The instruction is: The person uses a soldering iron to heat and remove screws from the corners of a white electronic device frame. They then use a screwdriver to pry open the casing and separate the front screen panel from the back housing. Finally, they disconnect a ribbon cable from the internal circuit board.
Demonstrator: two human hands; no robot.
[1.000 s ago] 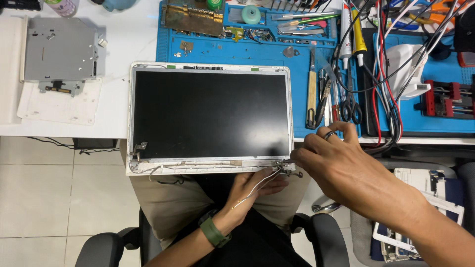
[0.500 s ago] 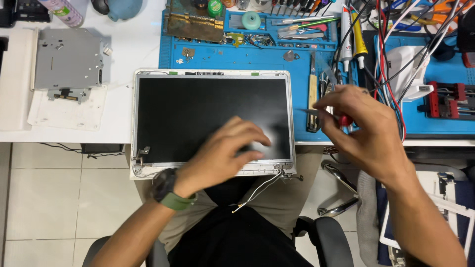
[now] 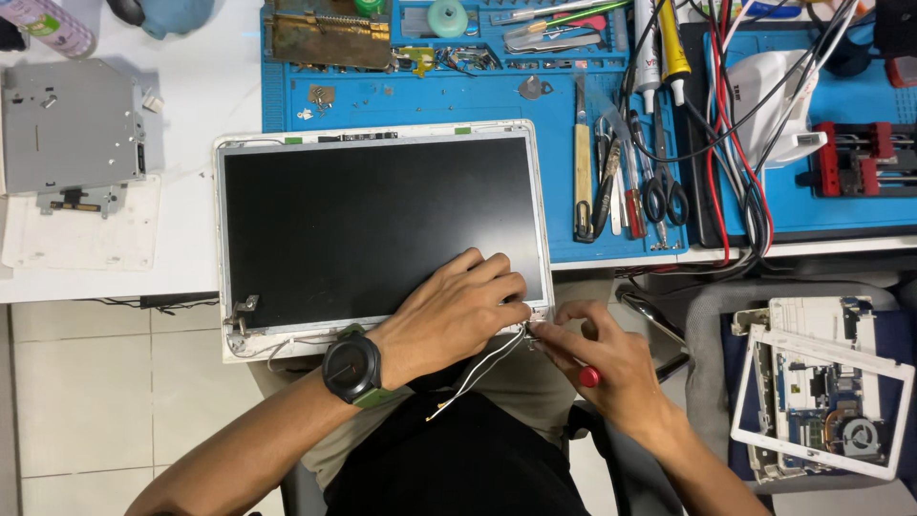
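A laptop screen assembly (image 3: 373, 225) with a dark panel and white frame lies partly on the blue mat, its near edge over my lap. My left hand (image 3: 454, 311), with a dark watch on the wrist, rests flat on the panel's lower right corner. My right hand (image 3: 602, 358) grips a red-handled screwdriver (image 3: 585, 376), its tip at the lower right hinge corner (image 3: 532, 325). Thin white and black cables (image 3: 478, 368) hang from that corner toward my lap. A bare metal hinge (image 3: 244, 308) shows at the lower left corner.
A blue work mat (image 3: 430, 91) carries screws, tweezers, scissors (image 3: 659, 191) and other tools. A grey optical drive (image 3: 72, 129) lies at the left on the white table. Red and black cables (image 3: 735, 143) cross the right side. A white laptop base (image 3: 821, 387) lies on a chair.
My left hand has moved right onto the panel's lower right corner. My right hand came down from the tools with the red-handled screwdriver to that corner.
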